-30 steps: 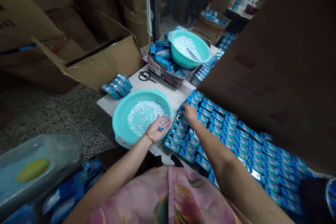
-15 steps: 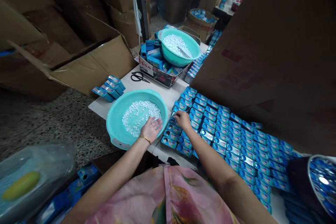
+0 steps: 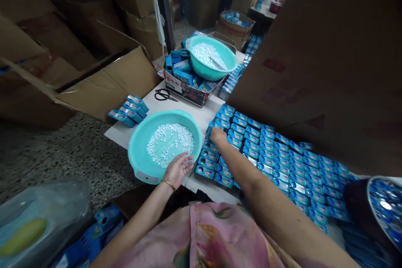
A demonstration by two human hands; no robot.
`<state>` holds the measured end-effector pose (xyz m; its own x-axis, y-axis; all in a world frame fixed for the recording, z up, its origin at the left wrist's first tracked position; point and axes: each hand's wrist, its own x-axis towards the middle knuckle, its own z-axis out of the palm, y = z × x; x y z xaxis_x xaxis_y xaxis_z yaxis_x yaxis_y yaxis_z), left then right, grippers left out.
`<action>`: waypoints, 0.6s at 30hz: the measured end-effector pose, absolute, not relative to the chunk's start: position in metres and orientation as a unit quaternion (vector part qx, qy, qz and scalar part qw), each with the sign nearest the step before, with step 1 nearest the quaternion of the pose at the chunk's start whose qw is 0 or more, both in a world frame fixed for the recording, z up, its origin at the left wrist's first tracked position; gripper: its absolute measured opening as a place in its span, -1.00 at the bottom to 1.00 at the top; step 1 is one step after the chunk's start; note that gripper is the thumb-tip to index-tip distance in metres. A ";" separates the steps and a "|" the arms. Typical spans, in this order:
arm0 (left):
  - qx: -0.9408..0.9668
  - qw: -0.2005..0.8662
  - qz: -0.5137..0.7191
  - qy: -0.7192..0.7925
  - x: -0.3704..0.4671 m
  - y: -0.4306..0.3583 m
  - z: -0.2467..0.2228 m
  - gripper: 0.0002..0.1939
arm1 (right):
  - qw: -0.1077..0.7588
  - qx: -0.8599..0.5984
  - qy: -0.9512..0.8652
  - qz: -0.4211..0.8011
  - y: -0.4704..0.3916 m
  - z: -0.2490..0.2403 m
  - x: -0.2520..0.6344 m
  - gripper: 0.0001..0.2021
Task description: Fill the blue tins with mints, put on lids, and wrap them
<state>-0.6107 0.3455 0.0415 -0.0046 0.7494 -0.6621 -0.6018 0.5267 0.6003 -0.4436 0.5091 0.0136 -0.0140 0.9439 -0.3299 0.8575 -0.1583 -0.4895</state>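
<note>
My left hand is palm up with fingers spread at the near right rim of a turquoise basin; it looks loosely cupped and I make out nothing in it. Small white pieces lie in a ring in the basin. My right hand is closed over the left edge of rows of small blue tins, its fingertips hidden behind the hand. Nearest me in that left column, several tins show a dark round opening.
Black scissors and several blue packs lie beyond the basin. A second basin rests on a carton of blue packs. Large cardboard rises behind the tins; a dark bowl stands at right.
My right hand has moved slightly farther along the left column of tins. My left hand has drawn back toward me, at the basin's near rim. The view has shifted a little.
</note>
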 end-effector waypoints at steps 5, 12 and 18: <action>0.283 0.706 0.333 0.557 -0.582 0.331 0.042 -0.60 | 0.133 -0.686 -0.663 0.269 0.446 0.024 -0.405 -0.69; 0.298 0.726 0.221 0.579 -0.563 0.305 0.016 -0.47 | 0.311 -0.736 -0.583 0.147 0.333 0.048 -0.169 -0.79; 0.268 0.733 0.213 0.588 -0.492 0.286 0.007 -0.42 | 0.223 -0.940 -0.239 -0.099 0.235 0.099 0.092 -0.52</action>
<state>-0.4921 0.2863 0.0074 0.2187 0.6267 -0.7480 0.0026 0.7662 0.6427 0.0922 0.2347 0.0989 0.8663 0.4045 0.2931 0.4931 -0.7862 -0.3724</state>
